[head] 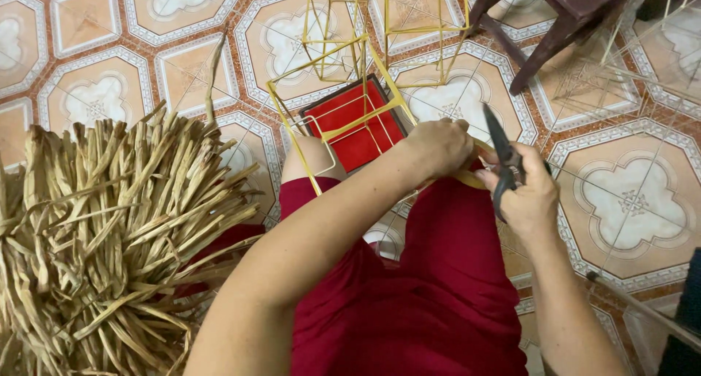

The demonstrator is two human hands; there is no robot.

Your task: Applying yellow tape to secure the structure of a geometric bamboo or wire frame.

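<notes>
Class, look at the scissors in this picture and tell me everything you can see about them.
The scissors are dark, apparently metal, with narrow pointed blades and black handles. They are held in the right hand, whose fingers wrap the handles, hiding most of them. The blades point up and away from the person, seemingly closed. They sit above the red lap, beside the left hand gripping a yellow strip frame.
</notes>
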